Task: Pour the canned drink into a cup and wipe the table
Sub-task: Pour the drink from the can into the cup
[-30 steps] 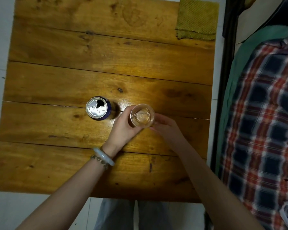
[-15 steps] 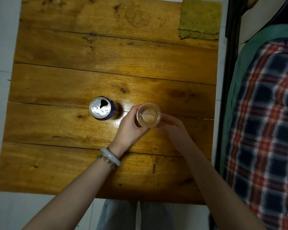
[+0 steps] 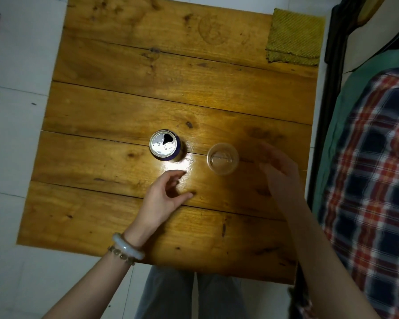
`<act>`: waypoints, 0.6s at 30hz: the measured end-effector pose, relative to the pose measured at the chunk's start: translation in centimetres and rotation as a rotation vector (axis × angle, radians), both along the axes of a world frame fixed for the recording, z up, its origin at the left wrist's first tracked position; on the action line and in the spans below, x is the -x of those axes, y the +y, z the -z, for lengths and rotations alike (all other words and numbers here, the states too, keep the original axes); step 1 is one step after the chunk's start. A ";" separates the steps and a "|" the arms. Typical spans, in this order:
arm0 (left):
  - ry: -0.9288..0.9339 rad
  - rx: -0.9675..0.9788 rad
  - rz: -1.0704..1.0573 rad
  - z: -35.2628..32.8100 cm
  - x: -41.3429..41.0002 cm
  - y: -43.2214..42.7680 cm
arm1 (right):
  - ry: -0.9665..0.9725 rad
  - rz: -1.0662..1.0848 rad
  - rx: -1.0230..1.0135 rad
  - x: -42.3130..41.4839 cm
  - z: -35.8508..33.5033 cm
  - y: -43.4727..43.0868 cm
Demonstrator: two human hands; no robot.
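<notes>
A: Where's the can (image 3: 165,145)?
B: Upright mid-table, mouth facing up, just left of the cup (image 3: 222,158).
A: Hands?
B: Left hand (image 3: 164,199) loose and empty, near side of the can; right hand (image 3: 279,171) blurred, fingers spread, right of the cup. Plank table (image 3: 124,100), cloth (image 3: 294,38) far right, white floor (image 3: 14,134).

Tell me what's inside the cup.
The clear cup shows only its round bottom and the wood of the table through it. Whether it holds any drink cannot be told from above.

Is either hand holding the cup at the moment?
No, the left hand and right hand are both clear of the cup on the table.
</notes>
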State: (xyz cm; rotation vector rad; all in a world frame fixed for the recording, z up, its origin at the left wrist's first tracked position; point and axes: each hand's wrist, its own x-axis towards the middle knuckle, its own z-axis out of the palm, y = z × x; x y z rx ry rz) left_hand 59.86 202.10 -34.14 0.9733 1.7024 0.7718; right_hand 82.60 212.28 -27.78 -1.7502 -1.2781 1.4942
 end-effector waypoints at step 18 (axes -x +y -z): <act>0.076 -0.017 0.022 -1.2 6.5 4.1 | 0.091 -0.084 0.149 15.5 1.8 -5.8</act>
